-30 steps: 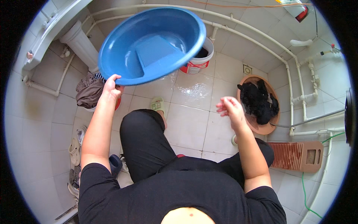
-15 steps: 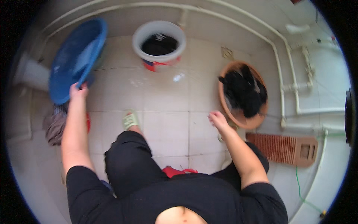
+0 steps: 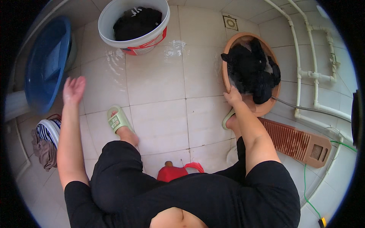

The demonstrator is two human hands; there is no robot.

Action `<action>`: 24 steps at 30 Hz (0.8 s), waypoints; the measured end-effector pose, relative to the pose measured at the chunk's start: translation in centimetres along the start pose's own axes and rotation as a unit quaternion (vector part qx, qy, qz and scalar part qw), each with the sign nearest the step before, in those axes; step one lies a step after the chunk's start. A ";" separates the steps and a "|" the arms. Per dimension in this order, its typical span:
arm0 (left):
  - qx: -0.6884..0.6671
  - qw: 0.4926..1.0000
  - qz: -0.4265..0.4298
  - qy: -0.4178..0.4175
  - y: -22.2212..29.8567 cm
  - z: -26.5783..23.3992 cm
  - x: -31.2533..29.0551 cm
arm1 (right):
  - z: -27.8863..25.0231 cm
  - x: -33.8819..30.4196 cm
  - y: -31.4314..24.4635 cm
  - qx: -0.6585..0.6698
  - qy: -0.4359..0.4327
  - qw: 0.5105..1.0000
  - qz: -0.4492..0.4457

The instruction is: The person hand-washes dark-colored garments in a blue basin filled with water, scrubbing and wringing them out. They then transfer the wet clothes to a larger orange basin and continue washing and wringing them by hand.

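Note:
My left hand [image 3: 74, 90] is raised with its fingers stretched out and nothing in it. Just beyond it, a large blue basin [image 3: 30, 81] stands tilted on its side at the left, apart from my fingers. On the right, my right hand [image 3: 233, 96] grips the near left rim of an orange-brown basin [image 3: 261, 110], the thumb outside it and the other fingertips partly hidden. Wet-looking black clothes [image 3: 247, 70] lie heaped in that basin, with some water around them.
A white bucket [image 3: 154, 41] with black cloth inside stands at the back. Beside my left forearm is a small tub [image 3: 55, 131] with striped and grey cloth. A brown washboard [image 3: 298, 142] lies at the right, near wall pipes [image 3: 299, 72] and a grey hose [image 3: 304, 106]. Water wets the tiles.
My left hand has let go of the blue basin's rim and opened. My right hand has reached the orange-brown basin and taken hold of its rim. The view has shifted.

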State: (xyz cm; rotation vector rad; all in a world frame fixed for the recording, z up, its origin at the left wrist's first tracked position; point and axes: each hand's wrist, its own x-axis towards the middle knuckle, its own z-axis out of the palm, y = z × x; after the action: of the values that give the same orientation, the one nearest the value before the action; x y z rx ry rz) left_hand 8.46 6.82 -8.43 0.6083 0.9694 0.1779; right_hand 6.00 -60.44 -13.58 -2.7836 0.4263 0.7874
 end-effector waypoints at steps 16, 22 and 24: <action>0.332 0.914 -0.097 -0.211 -13.5 8.2 -6.5 | 1.6 -2.3 -3.7 -0.014 0.036 0.998 0.050; 0.386 0.878 -0.123 -0.256 -14.7 7.7 -8.4 | 4.3 -5.8 -8.8 -0.003 0.035 0.999 0.034; 0.392 0.868 -0.139 -0.271 -14.8 7.1 -8.5 | 7.5 -6.3 -9.5 0.137 0.045 0.986 0.088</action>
State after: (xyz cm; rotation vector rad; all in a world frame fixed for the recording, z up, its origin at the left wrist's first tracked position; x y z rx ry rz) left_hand 7.65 -11.63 -7.62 1.1737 0.5329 -0.6578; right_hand 0.47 -48.11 -15.22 -2.5553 0.7444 0.5885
